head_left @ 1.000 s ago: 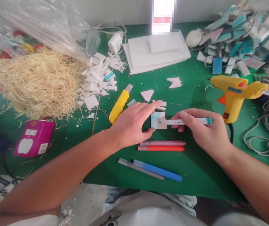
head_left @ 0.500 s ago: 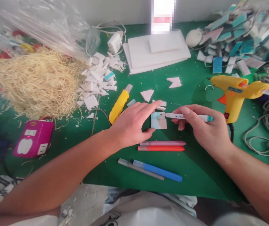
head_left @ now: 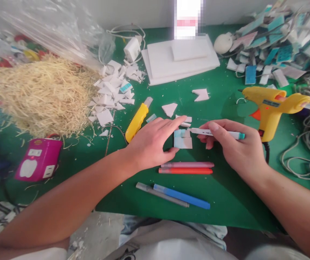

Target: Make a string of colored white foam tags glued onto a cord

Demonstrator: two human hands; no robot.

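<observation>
My left hand (head_left: 152, 142) lies on the green mat with fingers stretched out, thumb and forefinger bracketing a small white foam piece (head_left: 183, 141) whose top strip is coloured teal. My right hand (head_left: 235, 148) is closed round a white marker with a teal end (head_left: 220, 133), held almost level. The marker's tip touches the upper right edge of the foam piece. Just below both hands lie a pink marker (head_left: 187, 164) and a red marker (head_left: 185, 170), side by side.
A grey pen (head_left: 162, 194) and a blue marker (head_left: 181, 196) lie near the front edge. A yellow utility knife (head_left: 137, 121), foam scraps (head_left: 111, 95), a straw heap (head_left: 41, 94), a yellow glue gun (head_left: 271, 106), white foam boards (head_left: 179, 59), a pink box (head_left: 39, 159) and cords (head_left: 306, 155) surround the mat.
My right hand lifted the marker from the lower part of the foam piece to its upper edge. The left hand stayed in place.
</observation>
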